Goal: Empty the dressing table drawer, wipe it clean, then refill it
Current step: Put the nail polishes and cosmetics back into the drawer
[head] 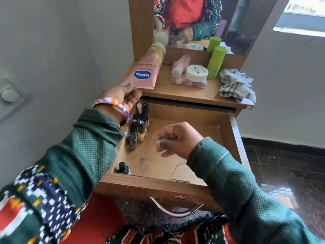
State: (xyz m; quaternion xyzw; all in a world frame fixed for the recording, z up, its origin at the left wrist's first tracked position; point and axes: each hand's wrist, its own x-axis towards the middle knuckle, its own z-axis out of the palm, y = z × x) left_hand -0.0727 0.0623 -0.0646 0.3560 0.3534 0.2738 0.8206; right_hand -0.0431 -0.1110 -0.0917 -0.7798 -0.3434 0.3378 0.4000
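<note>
The wooden drawer (233, 131) of the dressing table stands pulled out below me. My left hand (121, 95) pinches the flat end of a pink Vaseline tube (146, 69), which leans cap-first against the mirror frame on the table top. My right hand (177, 140) hovers over the drawer's middle with fingers loosely curled, holding nothing that I can see. Several nail polish bottles (139, 127) stand in the drawer's left side. One dark-capped bottle (124, 168) sits in the near left corner.
On the table top (193, 95) lie a pink bottle (181, 65) and a white jar (197, 73) on a clear box, a green can (216, 62) and a crumpled grey cloth (235, 84). The mirror (197, 22) rises behind. A thin thread (175, 169) lies near the drawer front.
</note>
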